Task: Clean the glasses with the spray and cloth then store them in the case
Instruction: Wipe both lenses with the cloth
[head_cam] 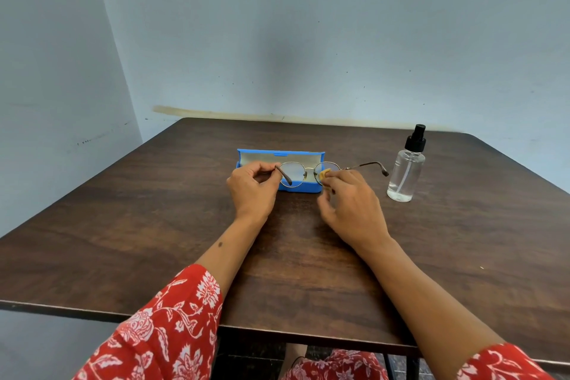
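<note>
Thin metal-framed glasses [296,174] hang just above the table in front of an open blue case [303,187]. My left hand [251,188] pinches the left temple near its hinge. A small yellow cloth [324,174] is pressed against the right lens by the fingertips of my right hand [351,210]. The right temple sticks out to the right toward a clear spray bottle [405,174] with a black pump top, which stands upright.
The dark wooden table [154,225] has its front edge close to me and a grey wall right behind it. The case lid stands up behind the glasses. Red patterned sleeves cover my upper forearms.
</note>
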Demonstrator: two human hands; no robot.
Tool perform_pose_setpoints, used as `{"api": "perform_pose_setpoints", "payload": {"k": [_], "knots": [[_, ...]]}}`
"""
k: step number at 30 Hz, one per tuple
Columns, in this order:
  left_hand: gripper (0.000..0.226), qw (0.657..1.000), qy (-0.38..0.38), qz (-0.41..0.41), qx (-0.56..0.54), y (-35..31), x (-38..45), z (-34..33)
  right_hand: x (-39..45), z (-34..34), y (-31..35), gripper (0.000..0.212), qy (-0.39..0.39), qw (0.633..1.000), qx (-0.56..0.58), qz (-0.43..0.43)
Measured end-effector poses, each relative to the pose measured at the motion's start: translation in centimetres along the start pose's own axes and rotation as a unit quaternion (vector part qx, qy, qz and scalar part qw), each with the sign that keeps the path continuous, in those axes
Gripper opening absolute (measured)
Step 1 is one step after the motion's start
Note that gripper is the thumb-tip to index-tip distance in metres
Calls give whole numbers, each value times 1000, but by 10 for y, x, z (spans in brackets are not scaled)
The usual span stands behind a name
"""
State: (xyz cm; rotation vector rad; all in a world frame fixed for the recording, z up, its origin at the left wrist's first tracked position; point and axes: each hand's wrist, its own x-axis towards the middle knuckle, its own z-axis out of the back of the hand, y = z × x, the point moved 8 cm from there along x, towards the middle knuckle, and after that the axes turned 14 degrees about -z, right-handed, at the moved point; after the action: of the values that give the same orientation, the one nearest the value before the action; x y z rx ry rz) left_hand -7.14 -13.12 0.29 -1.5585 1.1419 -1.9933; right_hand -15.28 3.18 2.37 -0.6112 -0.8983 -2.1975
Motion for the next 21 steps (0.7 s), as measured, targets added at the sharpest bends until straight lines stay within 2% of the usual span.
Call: {"api": "perform_pose_setpoints", "payload": {"k": [5, 11, 16, 21], "knots": [[5, 1000, 4, -2, -2, 0, 0, 0, 4, 0, -16, 22, -10, 998, -18, -67], [7, 1000, 2, 3, -2, 2, 1, -1, 1, -2, -5, 21, 14, 999, -15, -28], [4, 1000, 8, 7, -11, 2, 0, -1, 4, 0, -16, 23, -6, 997, -23, -74], [5, 1000, 4, 1, 1, 0, 1, -1, 3, -2, -10, 22, 11, 999, -11, -48]]}}
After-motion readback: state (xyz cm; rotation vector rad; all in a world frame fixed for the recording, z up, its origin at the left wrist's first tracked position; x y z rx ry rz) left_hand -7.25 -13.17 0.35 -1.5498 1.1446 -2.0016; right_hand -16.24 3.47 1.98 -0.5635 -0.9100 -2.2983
